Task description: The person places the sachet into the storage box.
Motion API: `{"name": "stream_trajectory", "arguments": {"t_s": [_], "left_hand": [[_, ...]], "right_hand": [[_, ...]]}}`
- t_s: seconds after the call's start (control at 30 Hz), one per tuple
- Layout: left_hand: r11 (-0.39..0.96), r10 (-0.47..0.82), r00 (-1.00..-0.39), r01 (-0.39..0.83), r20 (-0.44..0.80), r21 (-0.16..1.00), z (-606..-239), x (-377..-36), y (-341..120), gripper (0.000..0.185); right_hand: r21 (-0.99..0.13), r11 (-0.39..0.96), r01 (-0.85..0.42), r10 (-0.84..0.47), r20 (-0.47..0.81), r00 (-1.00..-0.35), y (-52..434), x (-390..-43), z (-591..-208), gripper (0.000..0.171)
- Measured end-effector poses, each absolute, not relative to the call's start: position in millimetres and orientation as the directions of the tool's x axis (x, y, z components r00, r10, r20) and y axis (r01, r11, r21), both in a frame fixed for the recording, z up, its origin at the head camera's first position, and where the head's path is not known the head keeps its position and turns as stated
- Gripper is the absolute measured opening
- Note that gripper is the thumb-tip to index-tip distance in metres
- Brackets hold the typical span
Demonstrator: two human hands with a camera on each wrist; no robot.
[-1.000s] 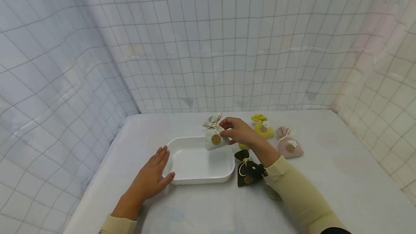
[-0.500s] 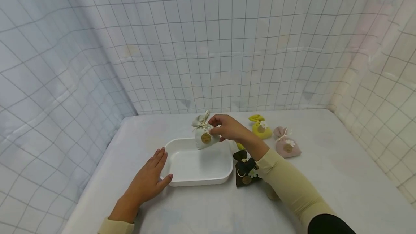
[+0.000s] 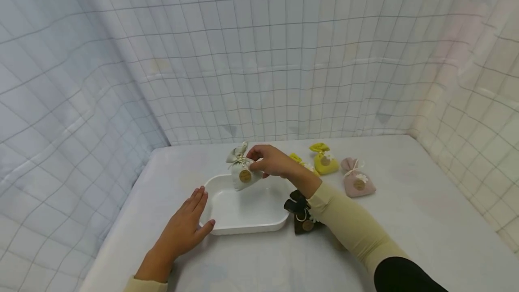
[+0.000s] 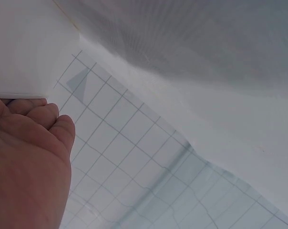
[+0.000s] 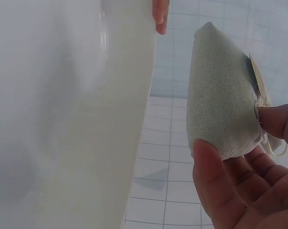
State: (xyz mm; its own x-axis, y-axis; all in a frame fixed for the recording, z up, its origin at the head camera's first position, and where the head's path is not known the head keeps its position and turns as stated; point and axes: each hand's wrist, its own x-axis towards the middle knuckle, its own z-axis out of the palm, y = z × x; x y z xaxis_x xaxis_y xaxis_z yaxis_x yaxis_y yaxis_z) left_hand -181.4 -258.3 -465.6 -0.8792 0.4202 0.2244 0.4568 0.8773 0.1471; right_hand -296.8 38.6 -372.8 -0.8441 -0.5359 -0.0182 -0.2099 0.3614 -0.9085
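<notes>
White table (image 3: 421,229), right fingers (image 5: 211,176) pinching pale pouch (image 5: 220,90)

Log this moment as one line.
right hand: holds pale drawstring sachet, raised near white dish | left hand: at white dish's left rim | right of white dish: yellow sachets, pink sachet, dark sachet

A left hand (image 4: 29,162) is held at the rim of a white tray (image 4: 29,52).
Its fingers (image 4: 63,133) are gathered close together, with the tips placed right at the visible end of the rim; the tray's smooth wall is shown beyond them. Past the edge of the white table (image 4: 239,138), a pale cloth (image 4: 120,138) is crossed by a grid of thin lines and marked by a grey triangular patch (image 4: 80,86) near the tray. Part of the table is covered by blurred grey shade (image 4: 196,38).
</notes>
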Motion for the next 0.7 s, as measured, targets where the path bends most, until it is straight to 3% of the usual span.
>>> {"name": "stream_trajectory", "arguments": {"t_s": [0.7], "left_hand": [[0.861,0.44,-0.855,0.489,0.275,0.142,-467,-182,-260,0.078]], "right_hand": [[-0.912,0.347,-0.217,-0.606,-0.042,-0.795,-2,-312,-398,0.025]]}}
